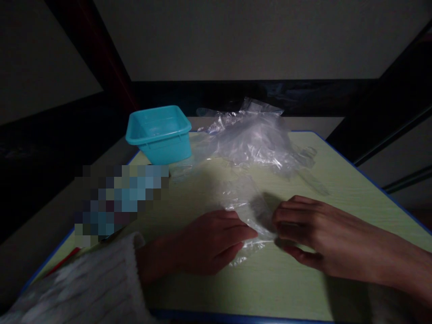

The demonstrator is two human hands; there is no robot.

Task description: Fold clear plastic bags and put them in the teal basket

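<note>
A clear plastic bag (238,191) lies on the table in front of me, its near part crumpled between my hands. My left hand (216,240) is on the bag's left side, its fingers closed on the film. At the bag's right edge, my right hand (303,229) has its fingers curled, with the thumb brought in toward them around a corner of the film. The exact contact at those fingertips is dim. Beyond my hands sits a loose heap of clear plastic bags (256,139).
A turquoise plastic basin (168,146) stands at the table's back left. Left of my left hand, a blurred-out object (124,198) lies near a red strip (64,261). The pale table (344,180) has a blue edge, with a wall behind it.
</note>
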